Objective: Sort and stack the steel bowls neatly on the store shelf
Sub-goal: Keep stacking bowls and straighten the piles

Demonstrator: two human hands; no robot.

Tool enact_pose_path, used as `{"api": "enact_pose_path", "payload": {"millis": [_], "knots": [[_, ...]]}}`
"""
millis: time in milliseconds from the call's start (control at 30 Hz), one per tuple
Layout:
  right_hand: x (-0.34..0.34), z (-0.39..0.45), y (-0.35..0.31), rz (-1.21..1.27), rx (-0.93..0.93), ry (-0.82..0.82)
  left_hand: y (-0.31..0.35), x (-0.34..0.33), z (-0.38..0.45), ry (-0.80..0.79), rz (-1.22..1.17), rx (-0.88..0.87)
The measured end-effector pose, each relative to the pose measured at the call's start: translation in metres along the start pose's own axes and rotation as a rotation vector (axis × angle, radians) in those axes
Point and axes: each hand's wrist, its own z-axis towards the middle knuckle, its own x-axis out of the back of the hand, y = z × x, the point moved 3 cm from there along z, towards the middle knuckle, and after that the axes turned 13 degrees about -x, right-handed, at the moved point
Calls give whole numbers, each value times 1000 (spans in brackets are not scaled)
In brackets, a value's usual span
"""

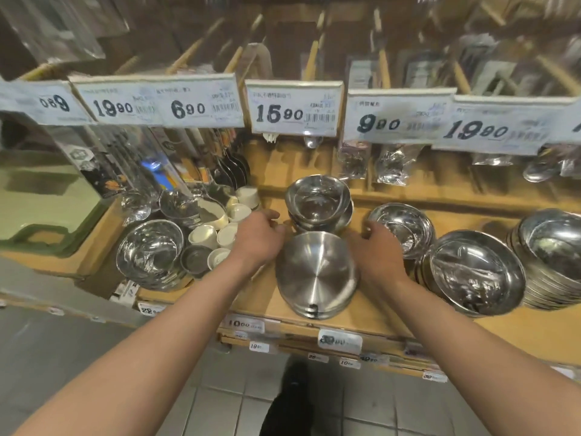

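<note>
Steel bowls lie across the wooden store shelf (371, 313) in several groups, and the way they sit suggests a sort by size under way. At the middle front an upturned stack of bowls (316, 275) rests rim-down, its brushed base facing up, probably so the pile can be squared and gripped from both sides. Just behind it stands a short nest of upright bowls (319, 201), tilted a little and not seated evenly, which looks like the pile that wants tidying next. To the right are a small upright bowl stack (405, 226), a larger nested stack (474, 272) and another tall stack (553, 247) at the edge of the view. On the left a single wide bowl (151, 251) sits beside a cluster of small white cups (220, 228), apart from the steel ware. Price tags (292, 108) hang above on the rail.

The left hand (259, 236) is at the left shoulder of the upturned stack with its fingers loosely curled toward the gap between that stack and the nest behind; whether the fingertips touch metal I cannot tell. The right hand (375, 250) mirrors it on the right side, fingers bent and reaching past the stack's rim, near the small upright bowl stack, with no clear grip visible. Both hands seem poised to bracket and steady the centre pile.
</note>
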Motion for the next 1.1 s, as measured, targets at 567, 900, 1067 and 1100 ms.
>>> {"api": "enact_pose_path", "payload": {"millis": [567, 900, 1067, 1100], "knots": [[-26, 70, -34, 131, -179, 12, -6, -21, 92, -65, -135, 55], [30, -34, -19, 514, -237, -293, 29, 28, -3, -63, -496, 108], [65, -91, 3, 550, -215, -246, 51, 27, -51, -199, -589, 99], [73, -99, 5, 557, -206, -219, 55, 27, -55, -248, -619, 81]]}}
